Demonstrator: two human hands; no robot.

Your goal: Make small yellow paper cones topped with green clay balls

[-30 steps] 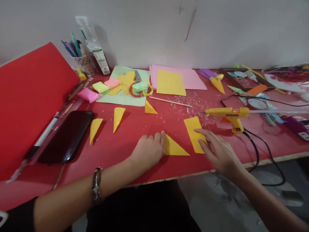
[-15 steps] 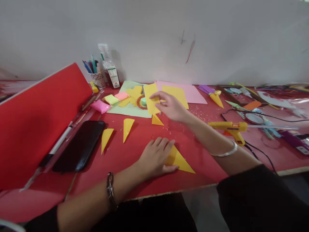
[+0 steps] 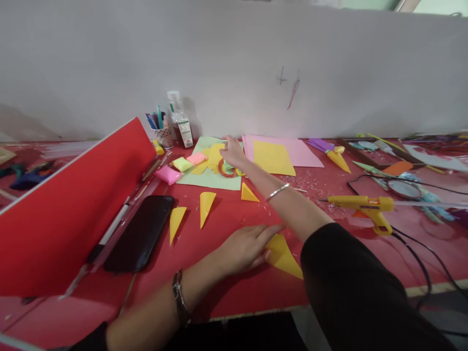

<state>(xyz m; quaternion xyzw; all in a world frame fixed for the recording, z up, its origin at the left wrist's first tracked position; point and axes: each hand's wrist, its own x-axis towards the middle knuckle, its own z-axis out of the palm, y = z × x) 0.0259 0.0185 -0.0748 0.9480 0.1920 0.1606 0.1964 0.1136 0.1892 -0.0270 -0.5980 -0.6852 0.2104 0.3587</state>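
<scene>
My left hand [image 3: 248, 248] lies flat with its fingers stretched out, pressing on a yellow paper triangle [image 3: 283, 257] near the table's front edge. My right hand [image 3: 232, 152] reaches far across to the back of the red table [image 3: 226, 292]. Its fingers are bent down on a yellow paper piece [image 3: 215, 156], which lies on the pile of yellow scraps over a light green sheet [image 3: 212, 178]. Red and yellow scissor handles [image 3: 224, 170] lie just under that hand. My black sleeve [image 3: 351, 287] covers the table's near right part.
Three small yellow triangles [image 3: 206, 207] lie mid-table, beside a black phone [image 3: 141, 234]. A red board [image 3: 73, 204] leans at the left. A yellow glue gun [image 3: 365, 207] with its cord is at the right. Pink and yellow sheets [image 3: 274, 156], a pen cup [image 3: 163, 134] and a bottle [image 3: 179, 119] stand by the wall.
My right hand picked up the yellow rectangle from near the front edge and carried it back to the scrap pile. My left hand opened flat on the triangle. The view tilted up.
</scene>
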